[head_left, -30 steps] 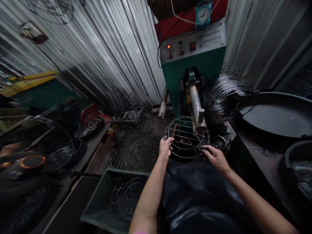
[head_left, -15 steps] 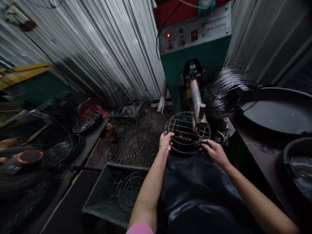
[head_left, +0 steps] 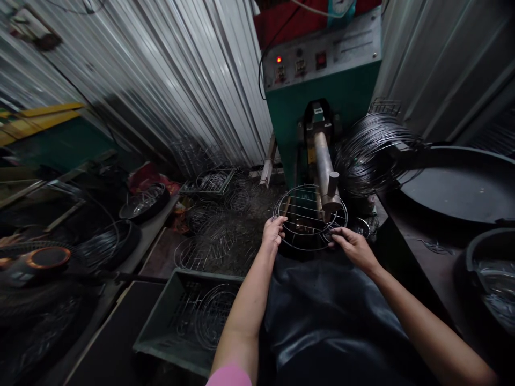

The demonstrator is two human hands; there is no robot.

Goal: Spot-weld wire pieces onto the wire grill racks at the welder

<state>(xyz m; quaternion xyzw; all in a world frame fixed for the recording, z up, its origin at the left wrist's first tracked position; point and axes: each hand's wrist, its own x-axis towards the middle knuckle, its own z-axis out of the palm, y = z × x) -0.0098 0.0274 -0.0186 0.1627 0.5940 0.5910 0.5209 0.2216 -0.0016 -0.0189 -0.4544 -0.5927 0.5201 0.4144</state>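
The round silver wire rack (head_left: pixel 304 217) lay below the grey cylindrical metal arm (head_left: pixel 326 171) of the green boxy machine (head_left: pixel 346 86). It looked light, stiff, best gripped by its rim. The left hand (head_left: pixel 274 230) pinched its near-left edge; the right hand (head_left: pixel 352 244) closed its fingertips at the near-right edge, their exact hold unclear.

Ridged, silvery corrugated metal sheeting (head_left: pixel 193 80) forms the wall at 11 o'clock, with a mounted box (head_left: pixel 34 31) at 10. Broader grey wall panels (head_left: pixel 422 69) stand at 2. A dark-topped bench (head_left: pixel 426 271) lies at 4, a flat black panel (head_left: pixel 120 332) towards 8. The light is dim, leaving the floor (head_left: pixel 261 206) near the centre murky.
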